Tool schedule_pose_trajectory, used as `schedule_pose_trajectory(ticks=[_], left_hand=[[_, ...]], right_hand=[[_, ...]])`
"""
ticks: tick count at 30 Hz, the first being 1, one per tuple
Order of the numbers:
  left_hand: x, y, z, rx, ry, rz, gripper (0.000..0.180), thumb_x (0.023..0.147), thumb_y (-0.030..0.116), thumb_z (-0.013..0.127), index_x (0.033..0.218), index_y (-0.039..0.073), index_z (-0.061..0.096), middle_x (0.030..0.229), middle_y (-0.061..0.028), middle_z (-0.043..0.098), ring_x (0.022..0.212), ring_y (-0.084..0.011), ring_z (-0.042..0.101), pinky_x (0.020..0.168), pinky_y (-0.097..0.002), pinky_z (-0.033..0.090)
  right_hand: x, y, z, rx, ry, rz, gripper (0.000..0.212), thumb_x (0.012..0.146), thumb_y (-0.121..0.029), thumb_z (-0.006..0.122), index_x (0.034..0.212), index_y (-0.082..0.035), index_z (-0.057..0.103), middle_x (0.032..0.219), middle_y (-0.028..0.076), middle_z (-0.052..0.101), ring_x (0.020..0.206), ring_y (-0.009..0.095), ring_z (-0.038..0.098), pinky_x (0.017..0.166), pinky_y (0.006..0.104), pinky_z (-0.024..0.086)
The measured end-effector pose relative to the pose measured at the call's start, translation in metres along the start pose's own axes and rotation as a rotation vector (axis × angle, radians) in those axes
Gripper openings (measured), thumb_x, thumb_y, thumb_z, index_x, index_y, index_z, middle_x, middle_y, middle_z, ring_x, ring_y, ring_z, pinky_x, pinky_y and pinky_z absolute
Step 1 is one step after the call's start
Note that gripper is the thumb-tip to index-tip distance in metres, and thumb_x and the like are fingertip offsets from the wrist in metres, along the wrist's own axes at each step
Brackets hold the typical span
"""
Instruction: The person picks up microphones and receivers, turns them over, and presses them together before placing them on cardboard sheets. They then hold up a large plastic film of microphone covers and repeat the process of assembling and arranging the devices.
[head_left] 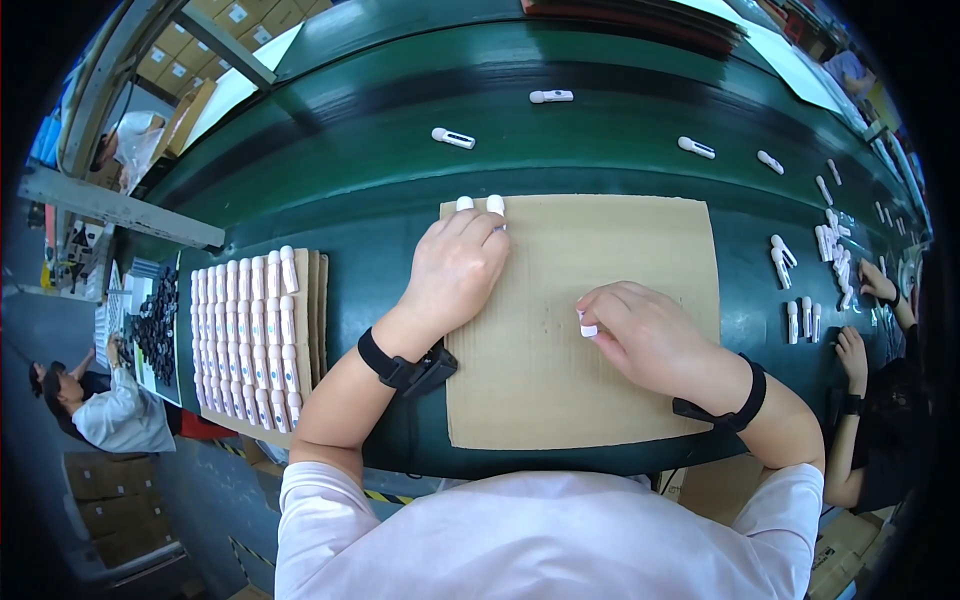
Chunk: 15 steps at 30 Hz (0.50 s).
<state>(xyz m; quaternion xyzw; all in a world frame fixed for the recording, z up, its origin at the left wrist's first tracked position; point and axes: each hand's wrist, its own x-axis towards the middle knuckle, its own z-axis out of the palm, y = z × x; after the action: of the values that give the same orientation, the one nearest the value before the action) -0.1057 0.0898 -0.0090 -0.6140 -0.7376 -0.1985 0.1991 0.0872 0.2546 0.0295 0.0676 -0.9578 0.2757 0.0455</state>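
**Mia:** What is at the left edge of the table (380, 190)?

**Ben:** A stack of brown cardboard sheets (312, 310). Lots of small white tubes (245, 335) lie on top in neat rows, side by side.

**Mia:** And next to that?

**Ben:** A big cardboard sheet (580, 400) lies flat at the near edge of the table, in the middle. Both hands are on it.

**Mia:** What does the left hand (455, 270) do?

**Ben:** It is curled over two white tubes (480, 205) at the far left corner of the big sheet. The tips of the tubes stick out past the fingers. The fingers press on them.

**Mia:** And the right hand (645, 335)?

**Ben:** It rests near the middle of the sheet. It is closed around one white tube (588, 328). Only a little end shows by the thumb.

**Mia:** What is farther back?

**Ben:** A few loose white tubes (552, 96) lie well apart on the green belt, along the far side.

**Mia:** And on the right?

**Ben:** More white tubes in a pile (835, 255) near the right edge. Another person's hands (878, 285) are just beside them.
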Motion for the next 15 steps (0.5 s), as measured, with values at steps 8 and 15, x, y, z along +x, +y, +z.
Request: schedule_pose_trajectory(ticks=[8, 15], left_hand=[[-0.001, -0.002, -0.004, -0.038, 0.032, -0.015, 0.013, 0.070, 0.005, 0.066, 0.081, 0.003, 0.060, 0.095, -0.0094, 0.062, 0.089, -0.0255, 0.059, 0.078, -0.0358, 0.047], [0.006, 0.028, -0.054, -0.683, -0.063, -0.147, 0.022, 0.075, 0.008, 0.071, 0.095, 0.002, 0.063, 0.106, -0.0109, 0.064, 0.099, -0.0264, 0.061, 0.087, -0.0359, 0.047]], right_hand=[[-0.001, 0.000, 0.000, 0.019, 0.030, -0.005, 0.019, 0.075, 0.000, 0.066, 0.088, -0.005, 0.053, 0.096, 0.009, 0.063, 0.087, 0.029, 0.060, 0.075, 0.0373, 0.050], [0.007, -0.016, -0.031, 0.158, 0.203, -0.207, 0.025, 0.069, 0.003, 0.070, 0.090, -0.007, 0.058, 0.090, 0.010, 0.061, 0.078, 0.027, 0.059, 0.065, 0.0357, 0.046]])
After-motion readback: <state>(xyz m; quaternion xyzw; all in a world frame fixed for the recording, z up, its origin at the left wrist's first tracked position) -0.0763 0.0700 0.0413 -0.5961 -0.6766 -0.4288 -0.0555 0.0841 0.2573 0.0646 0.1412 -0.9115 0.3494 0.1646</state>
